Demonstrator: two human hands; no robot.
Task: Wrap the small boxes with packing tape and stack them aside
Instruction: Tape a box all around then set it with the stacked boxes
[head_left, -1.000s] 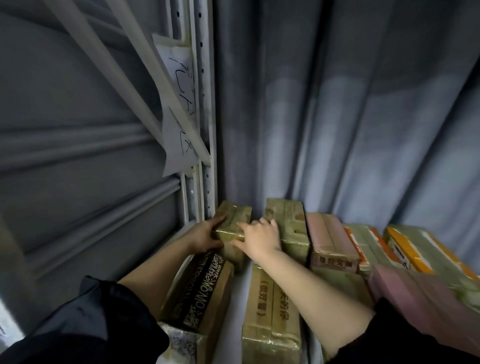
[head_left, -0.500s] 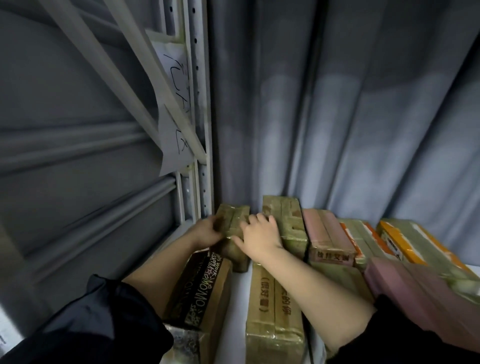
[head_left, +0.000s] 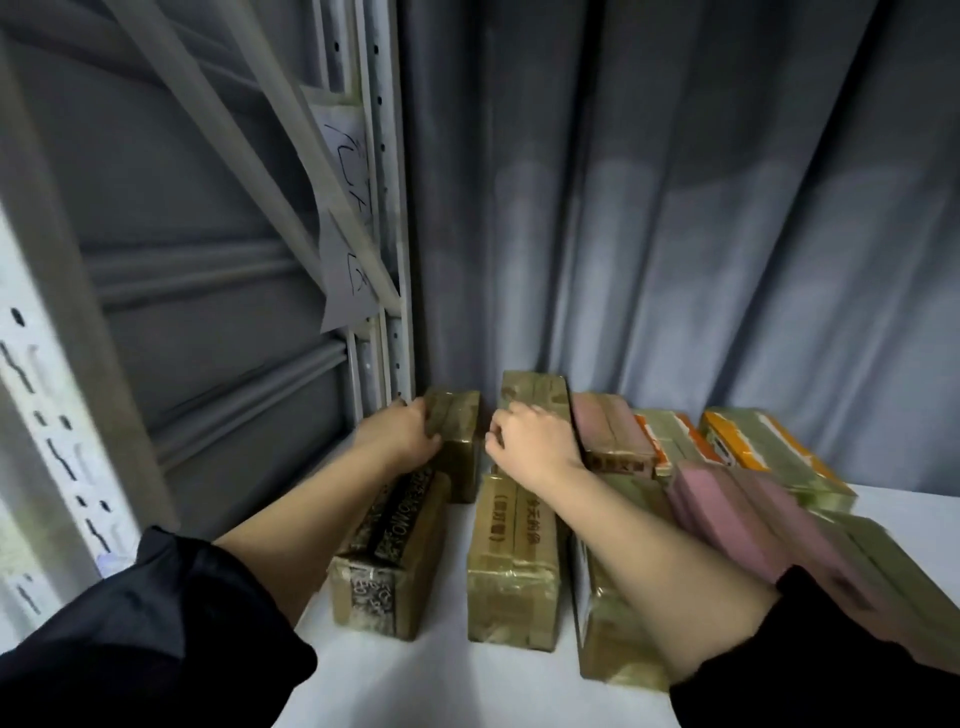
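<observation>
Left hand (head_left: 402, 434) has its grip on the small taped box (head_left: 457, 423) standing at the far left corner of the white counter (head_left: 447, 680), fingers curled over the box's near top edge, beside the rack upright (head_left: 387, 208). Right hand (head_left: 532, 441) rests on the neighbouring olive taped box (head_left: 537, 389); its fingers are bent over the near top of that box, though whether they truly clamp it or merely lie on it cannot be told. Both forearms are bare, with dark sleeves (head_left: 156, 639) pushed back toward the elbows.

Boxes noted on the counter, all under glossy tape: a brown box with black lettering (head_left: 387, 561) just in front of the left-hand box; a long olive box with printed characters (head_left: 511, 566) beneath the right forearm; another olive box (head_left: 613, 639) partly hidden by that arm. Further right along the back row: a pink box (head_left: 610, 434), an orange-and-white box (head_left: 672, 441), and a yellow-orange box (head_left: 763, 452). A second pink box (head_left: 727, 514) lies in front of these (blurred at its near end).

A paper sheet with handwriting (head_left: 348, 228) hangs on the rack frame. Grey curtain (head_left: 675, 182) forms the backdrop.
</observation>
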